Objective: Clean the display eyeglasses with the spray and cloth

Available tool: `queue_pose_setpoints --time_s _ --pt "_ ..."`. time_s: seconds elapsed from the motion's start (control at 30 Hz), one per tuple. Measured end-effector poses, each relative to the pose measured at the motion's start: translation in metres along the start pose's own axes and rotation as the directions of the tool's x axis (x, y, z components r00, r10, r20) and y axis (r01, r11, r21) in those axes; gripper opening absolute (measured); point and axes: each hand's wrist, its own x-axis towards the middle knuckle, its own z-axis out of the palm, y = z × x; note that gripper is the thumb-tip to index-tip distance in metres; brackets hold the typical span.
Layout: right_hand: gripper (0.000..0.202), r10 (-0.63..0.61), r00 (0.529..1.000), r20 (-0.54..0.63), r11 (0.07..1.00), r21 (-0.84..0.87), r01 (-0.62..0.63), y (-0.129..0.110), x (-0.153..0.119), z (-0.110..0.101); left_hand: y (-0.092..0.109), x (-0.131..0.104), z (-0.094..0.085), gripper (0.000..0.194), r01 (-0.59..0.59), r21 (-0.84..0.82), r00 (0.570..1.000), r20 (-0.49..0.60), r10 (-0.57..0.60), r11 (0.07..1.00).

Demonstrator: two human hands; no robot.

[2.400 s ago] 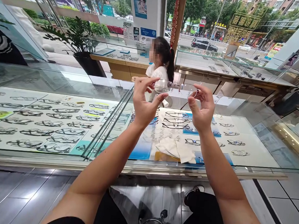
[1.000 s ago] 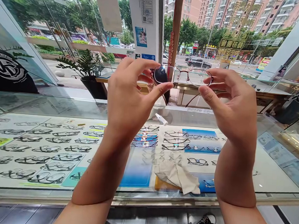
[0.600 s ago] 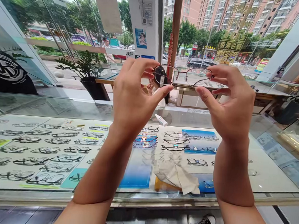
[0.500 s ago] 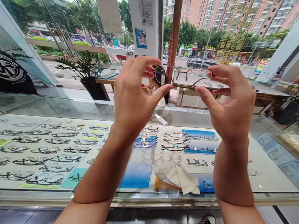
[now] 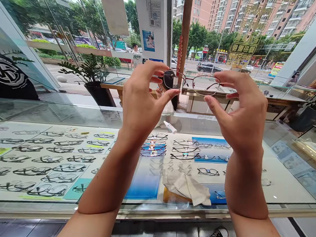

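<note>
A pair of thin-rimmed eyeglasses (image 5: 188,79) is held up above the far side of the glass counter, lenses facing me. My left hand (image 5: 146,92) pinches its left end between thumb and fingers. At the right end, my right hand (image 5: 234,102) grips the frame the same way, fingertips at the outer edge of the lens. Below the hands a small white tube (image 5: 170,127) lies on the glass. Nearer to me, a crumpled pale cloth (image 5: 186,188) rests on top of something orange-yellow.
Rows of eyeglasses (image 5: 48,159) fill the glass display counter (image 5: 65,111). Beyond it, partly behind the glasses, a person (image 5: 170,104) is near another display counter (image 5: 213,104). A potted plant (image 5: 101,92) stands at the far left, and a black printed garment (image 5: 8,74) at the left edge.
The eyeglasses have shifted slightly left and tilted a little, the right side now lower. My right hand has moved slightly left with them. A passer-by outside has moved right.
</note>
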Motion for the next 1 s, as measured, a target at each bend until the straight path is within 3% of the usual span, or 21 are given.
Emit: queue_pose_setpoints --time_s 0.17,0.4,0.73,1.0 --pt "0.033 0.024 1.0 -0.018 0.997 0.073 -0.023 0.006 0.001 0.003 0.016 -0.002 -0.008 0.056 -0.008 0.038 0.999 -0.031 0.009 0.999" --pt "0.038 0.072 0.997 0.042 0.982 0.173 -0.078 0.013 0.001 0.002 0.031 -0.005 -0.015 0.061 -0.001 0.045 0.999 -0.037 0.002 0.999" --pt "0.034 0.053 0.998 0.017 0.989 0.134 -0.055 0.006 -0.001 -0.003 0.014 -0.004 -0.013 0.058 0.081 -0.044 0.995 0.068 -0.078 0.996" --pt "0.034 0.063 0.998 0.013 0.987 0.15 -0.064 0.01 0.0 -0.001 0.01 -0.002 -0.011 0.06 0.081 -0.053 0.995 0.061 -0.078 0.995"
